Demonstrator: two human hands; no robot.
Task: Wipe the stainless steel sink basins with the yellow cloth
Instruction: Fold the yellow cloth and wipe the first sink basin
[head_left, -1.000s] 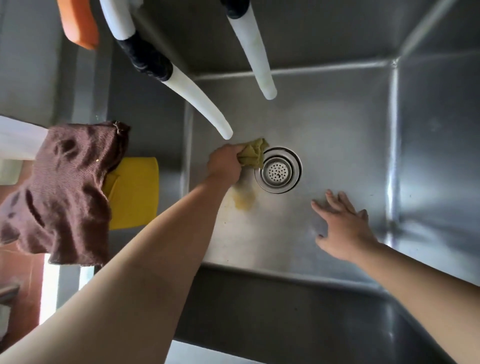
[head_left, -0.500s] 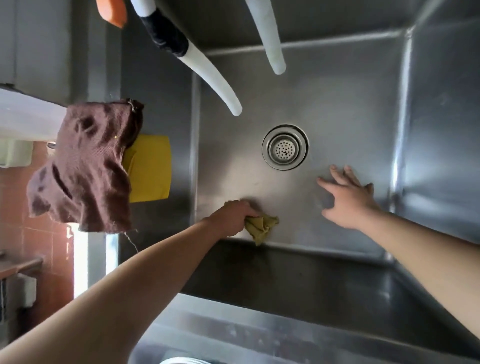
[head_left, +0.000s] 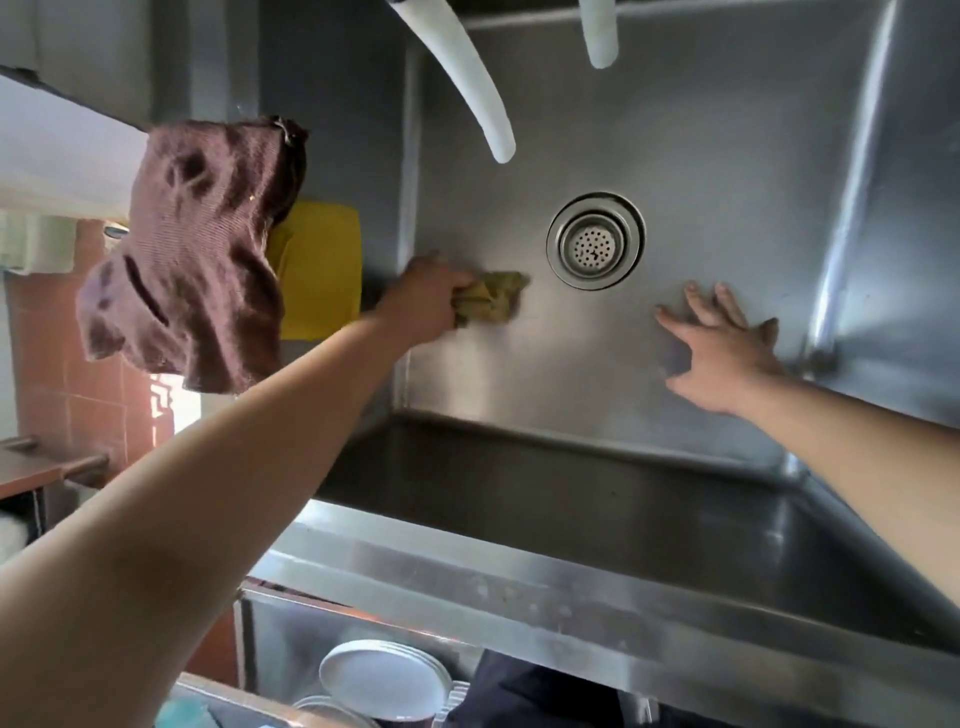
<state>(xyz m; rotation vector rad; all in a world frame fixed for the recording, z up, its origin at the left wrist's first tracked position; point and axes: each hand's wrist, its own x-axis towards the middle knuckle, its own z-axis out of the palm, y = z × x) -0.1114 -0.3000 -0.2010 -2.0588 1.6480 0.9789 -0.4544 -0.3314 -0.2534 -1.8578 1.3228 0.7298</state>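
Observation:
The stainless steel sink basin (head_left: 727, 156) fills the upper right, with a round drain strainer (head_left: 595, 240) in its floor. My left hand (head_left: 423, 299) grips a crumpled yellow-green cloth (head_left: 493, 299) and presses it on the basin floor, left of the drain and close to the left wall. My right hand (head_left: 724, 345) lies flat on the basin floor with fingers spread, below and right of the drain, holding nothing.
Two white hoses (head_left: 483, 104) hang over the basin from above. A brown rag (head_left: 197, 249) drapes over the left edge, with a yellow item (head_left: 322, 270) behind it. The sink's front rim (head_left: 519, 587) runs across below; round metal lids (head_left: 384, 680) sit underneath.
My left hand has dragged the cloth from the basin's near edge back up toward the drain's left side. The right hand stays planted. The view has tilted down, showing more of the front rim.

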